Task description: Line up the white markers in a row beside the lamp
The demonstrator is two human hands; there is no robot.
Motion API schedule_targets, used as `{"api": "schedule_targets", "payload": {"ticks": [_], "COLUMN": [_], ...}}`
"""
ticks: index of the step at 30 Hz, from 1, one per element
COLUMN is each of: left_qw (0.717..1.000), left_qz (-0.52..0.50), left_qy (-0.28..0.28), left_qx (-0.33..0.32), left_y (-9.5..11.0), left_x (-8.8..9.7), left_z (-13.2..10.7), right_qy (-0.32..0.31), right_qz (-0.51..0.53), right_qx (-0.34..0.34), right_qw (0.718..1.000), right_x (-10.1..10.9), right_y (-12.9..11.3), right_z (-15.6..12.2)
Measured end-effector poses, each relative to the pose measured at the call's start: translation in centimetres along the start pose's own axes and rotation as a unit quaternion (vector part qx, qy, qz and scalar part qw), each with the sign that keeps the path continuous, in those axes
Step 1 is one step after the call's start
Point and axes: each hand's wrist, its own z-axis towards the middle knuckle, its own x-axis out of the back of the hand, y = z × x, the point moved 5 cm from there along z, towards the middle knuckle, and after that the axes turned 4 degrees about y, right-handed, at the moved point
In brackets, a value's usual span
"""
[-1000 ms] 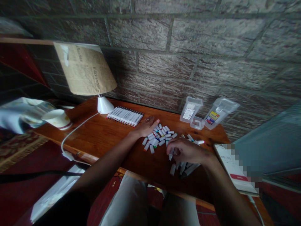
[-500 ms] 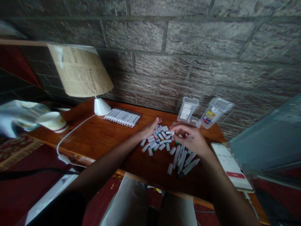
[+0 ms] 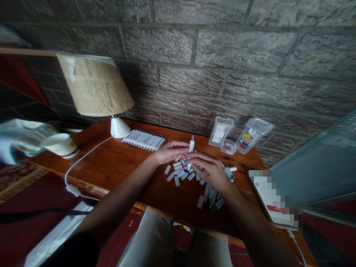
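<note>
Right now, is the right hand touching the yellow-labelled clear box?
Apart. The head view shows bare tabletop between the right hand and the yellow-labelled box.

Dim, cool light; grey stone-block wall [image 3: 244, 55] palest toward upper right. Glossy reddish-brown wooden tabletop [image 3: 105, 163]: faint sheen toward left edge, deep shadow along front edge. Slim white marker [image 3: 191, 147] soft in detail. Wide-angle stretch at picture borders; pale patterned cloth [image 3: 16, 137] beyond tabletop's left edge smeared. Pixel blocks over white-screened phone [image 3: 267, 196] near right edge.
</note>
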Motion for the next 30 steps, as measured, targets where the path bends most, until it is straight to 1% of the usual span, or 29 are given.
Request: {"api": "schedule_targets", "payload": {"ticks": [3,6,8,9,10,11,12,14,16,18,19,21,23,24,25,26,27,30], "left_qw": [1.0,0.998,0.992,0.983,0.968,0.945,0.917,0.852,0.789,0.733,0.709,0.67,0.637,0.624,0.617,0.618,0.628,0.686], "left_qz": [-0.005,0.019,0.083,0.134,0.196,0.263,0.33,0.451,0.553,0.63,0.659,0.7,0.728,0.737,0.742,0.742,0.736,0.695], "left_qy": [0.016,0.054,0.087,0.11,0.135,0.164,0.192,0.231,0.241,0.24,0.241,0.244,0.251,0.256,0.258,0.254,0.241,0.164], "left_qx": [0.0,-0.024,-0.045,-0.062,-0.082,-0.102,-0.119,-0.132,-0.116,-0.089,-0.072,-0.04,-0.025,-0.029,-0.041,-0.06,-0.082,-0.138], "left_y": [0.3,0.8,1.2,1.4,1.6,1.9,2.1,2.3,2.1,2.0,1.9,1.8,1.8,1.9,1.9,1.9,1.7,0.7], "left_x": [0.0,0.9,2.0,2.7,3.5,4.2,4.8,5.5,5.6,5.3,5.1,4.7,4.2,3.9,3.6,3.2,2.8,1.4], "left_z": [0.0,0.2,0.4,0.5,0.6,0.6,0.6,0.5,0.4,0.3,0.2,0.0,-0.2,-0.2,-0.2,-0.2,-0.1,0.5], "right_qy": [-0.002,0.01,0.023,0.03,0.037,0.044,0.049,0.051,0.051,0.051,0.052,0.05,0.041,0.038,0.036,0.034,0.034,0.034], "right_qz": [-0.003,0.001,0.004,0.005,0.005,0.007,0.009,0.018,0.025,0.026,0.026,0.024,0.022,0.021,0.02,0.019,0.019,0.017], "right_qx": [-0.008,-0.022,-0.031,-0.033,-0.035,-0.036,-0.036,-0.04,-0.044,-0.047,-0.047,-0.048,-0.054,-0.057,-0.06,-0.062,-0.062,-0.064], "right_qw": [1.0,1.0,0.999,0.999,0.999,0.998,0.998,0.998,0.997,0.997,0.997,0.997,0.997,0.997,0.997,0.997,0.997,0.997], "right_x": [0.0,0.2,0.4,0.5,0.5,0.6,0.6,0.6,0.6,0.6,0.6,0.6,0.5,0.4,0.4,0.4,0.4,0.4], "right_y": [0.1,0.4,0.7,0.9,1.0,1.2,1.3,1.5,1.6,1.6,1.6,1.6,1.6,1.6,1.6,1.6,1.6,1.7], "right_z": [-0.1,-0.2,-0.3,-0.3,-0.3,-0.4,-0.4,-0.5,-0.4,-0.4,-0.4,-0.4,-0.4,-0.4,-0.4,-0.4,-0.4,-0.4]}}
